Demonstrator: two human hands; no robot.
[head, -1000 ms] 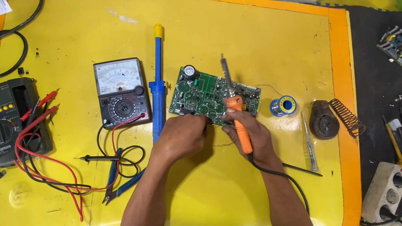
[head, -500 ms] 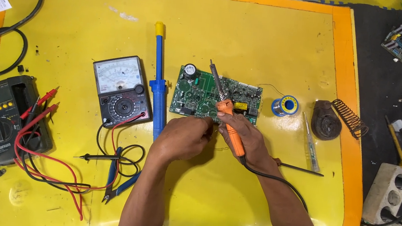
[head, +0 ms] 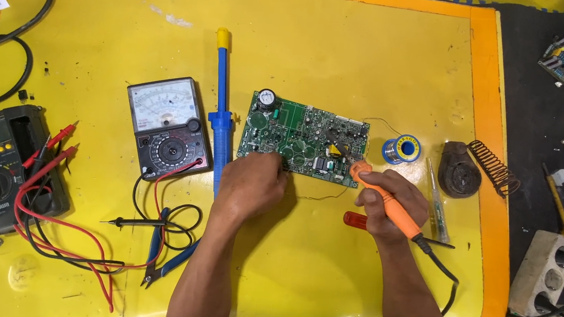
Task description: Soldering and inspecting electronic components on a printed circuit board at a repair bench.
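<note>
Yellow mat covers the bench; green circuit board lies mid-mat. Left hand presses its near edge, grip curled, hold hidden. Right hand clamps the orange soldering iron, tip on the board beside the solder spool.

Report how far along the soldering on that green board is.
Done: the tools are laid out, with the analog meter and blue desoldering pump beside the circuit board. In hand: the right hand holds the orange soldering iron tip on the board, and the left hand rests at the board's near edge. Left: how many joints remain cannot be told.
</note>
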